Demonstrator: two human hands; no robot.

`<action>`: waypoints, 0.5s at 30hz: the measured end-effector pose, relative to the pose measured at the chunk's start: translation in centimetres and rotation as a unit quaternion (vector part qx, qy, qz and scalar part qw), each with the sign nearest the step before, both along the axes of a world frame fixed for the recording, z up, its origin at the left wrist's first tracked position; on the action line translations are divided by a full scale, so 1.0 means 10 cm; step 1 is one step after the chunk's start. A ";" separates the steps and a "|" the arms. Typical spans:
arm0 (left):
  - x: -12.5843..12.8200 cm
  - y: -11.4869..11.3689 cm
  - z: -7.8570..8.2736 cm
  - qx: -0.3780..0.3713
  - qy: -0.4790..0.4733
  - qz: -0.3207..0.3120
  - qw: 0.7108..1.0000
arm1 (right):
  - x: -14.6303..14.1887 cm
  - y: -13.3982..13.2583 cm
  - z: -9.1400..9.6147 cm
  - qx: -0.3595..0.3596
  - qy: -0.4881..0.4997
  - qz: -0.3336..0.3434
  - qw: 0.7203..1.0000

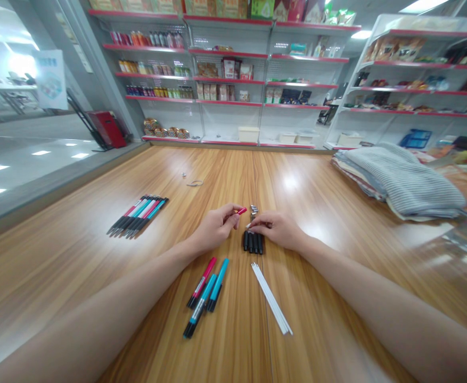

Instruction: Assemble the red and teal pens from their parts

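Note:
My left hand (216, 226) is closed in a pinch on a small red pen part (241, 211), held just above the wooden table (97, 250). My right hand (278, 229) has its fingers pinched together on something small and pale at the top of a short row of black pen caps or grips (253, 242). A little heap of small metal parts (253, 211) lies between the two hands. Nearer to me lie three pens, one red and two blue (206, 290), and several thin white refill tubes (272, 298).
A row of several assembled red and blue pens (138, 215) lies to the left. A small metal piece and a rubber band (194, 183) sit farther back. Folded striped cloths (401, 178) are stacked at the right. Store shelves (233, 80) line the far wall.

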State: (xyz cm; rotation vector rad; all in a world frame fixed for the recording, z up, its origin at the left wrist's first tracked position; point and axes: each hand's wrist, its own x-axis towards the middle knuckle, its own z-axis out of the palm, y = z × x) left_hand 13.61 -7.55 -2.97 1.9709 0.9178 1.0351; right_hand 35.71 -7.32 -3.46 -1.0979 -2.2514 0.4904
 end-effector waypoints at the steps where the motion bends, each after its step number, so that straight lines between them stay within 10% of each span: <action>1: 0.00 0.00 0.00 -0.007 -0.009 -0.004 1.000 | 0.00 0.00 0.00 0.000 0.002 0.002 1.000; 15: 0.01 0.01 -0.02 -0.025 0.006 -0.045 0.999 | 0.00 -0.01 0.02 0.017 -0.007 0.008 1.000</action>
